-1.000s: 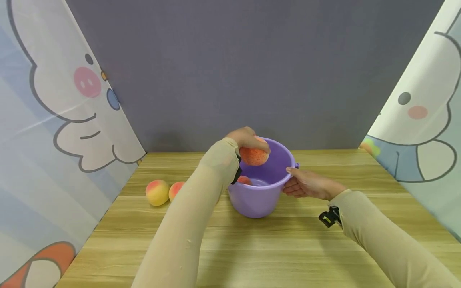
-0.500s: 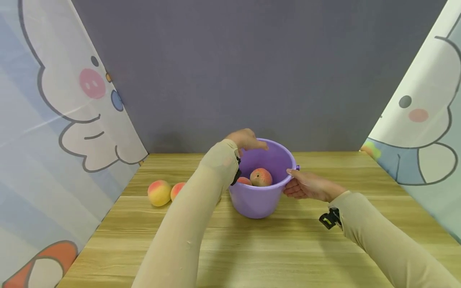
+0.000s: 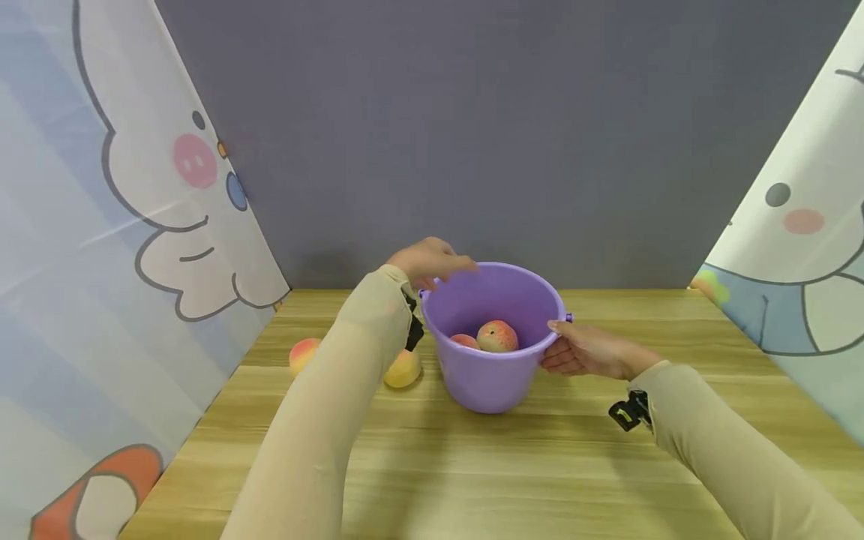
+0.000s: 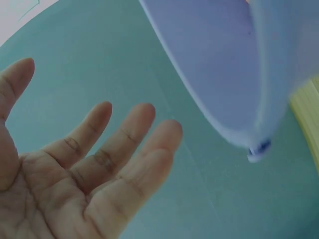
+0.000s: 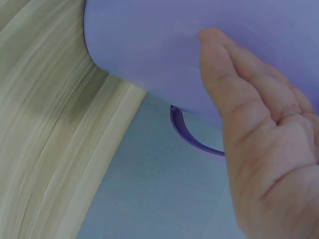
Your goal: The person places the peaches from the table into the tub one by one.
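Observation:
A purple bucket [image 3: 482, 382] stands upright on the table, and two reddish peaches [image 3: 498, 337] show inside it. My left hand [image 3: 432, 261] is over the bucket's far left rim in the head view, holding nothing. In the left wrist view its fingers [image 4: 112, 154] are spread and relaxed, apart from the rim. At the bucket's right side, my right hand [image 3: 587, 351] holds the rim, thumb on top and fingers against the outer wall. The bucket's handle [image 5: 184, 130] hangs behind, in the right wrist view. A yellow peach [image 3: 403, 370] lies left of the bucket.
Another red-and-yellow peach [image 3: 304, 354] lies further left, partly hidden by my left sleeve. A grey panel [image 3: 513, 135] rises behind the wooden table [image 3: 513, 480]. Cartoon-printed sheets [image 3: 169, 247] line both sides.
My left hand let a peach go into the bucket, and that peach now sits beside the other one inside. The hand has then moved left, away from the opening. My right hand stays at the rim.

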Available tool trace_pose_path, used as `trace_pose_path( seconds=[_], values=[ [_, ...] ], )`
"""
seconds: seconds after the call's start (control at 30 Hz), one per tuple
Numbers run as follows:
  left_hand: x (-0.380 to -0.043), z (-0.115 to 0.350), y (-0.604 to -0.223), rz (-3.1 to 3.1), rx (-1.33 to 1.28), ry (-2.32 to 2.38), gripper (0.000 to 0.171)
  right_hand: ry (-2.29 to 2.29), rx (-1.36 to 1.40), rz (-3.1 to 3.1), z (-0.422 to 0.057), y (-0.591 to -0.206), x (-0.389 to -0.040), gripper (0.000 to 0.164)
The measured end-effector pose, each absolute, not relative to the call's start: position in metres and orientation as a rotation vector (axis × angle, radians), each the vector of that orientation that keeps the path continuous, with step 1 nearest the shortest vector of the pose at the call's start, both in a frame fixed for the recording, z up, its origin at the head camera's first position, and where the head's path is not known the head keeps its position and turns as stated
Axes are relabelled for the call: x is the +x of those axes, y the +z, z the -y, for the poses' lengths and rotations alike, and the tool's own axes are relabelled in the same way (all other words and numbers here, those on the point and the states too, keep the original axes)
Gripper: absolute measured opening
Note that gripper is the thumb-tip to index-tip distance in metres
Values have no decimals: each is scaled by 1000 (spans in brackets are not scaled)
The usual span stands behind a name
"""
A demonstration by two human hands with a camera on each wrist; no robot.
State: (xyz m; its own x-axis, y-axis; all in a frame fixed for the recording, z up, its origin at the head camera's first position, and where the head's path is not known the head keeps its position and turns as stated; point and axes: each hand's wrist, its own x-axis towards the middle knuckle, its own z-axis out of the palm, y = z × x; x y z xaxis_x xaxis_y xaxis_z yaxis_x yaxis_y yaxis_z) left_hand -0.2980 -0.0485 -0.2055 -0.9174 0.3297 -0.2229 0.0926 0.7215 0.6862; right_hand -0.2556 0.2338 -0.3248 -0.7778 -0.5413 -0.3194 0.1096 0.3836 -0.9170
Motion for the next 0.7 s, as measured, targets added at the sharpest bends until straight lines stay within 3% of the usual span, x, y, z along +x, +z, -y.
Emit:
trace_pose_path(
  seconds=[0.4,0.7],
  values=[
    [-301,79,-208,-2657,246,1069,49,-1512,-294,-2034,-235,-321,-255,72],
    [-303,126,-242,-2687,147,1002,51,-1517,-303,-2068,-235,-323,-256,70]
  ],
)
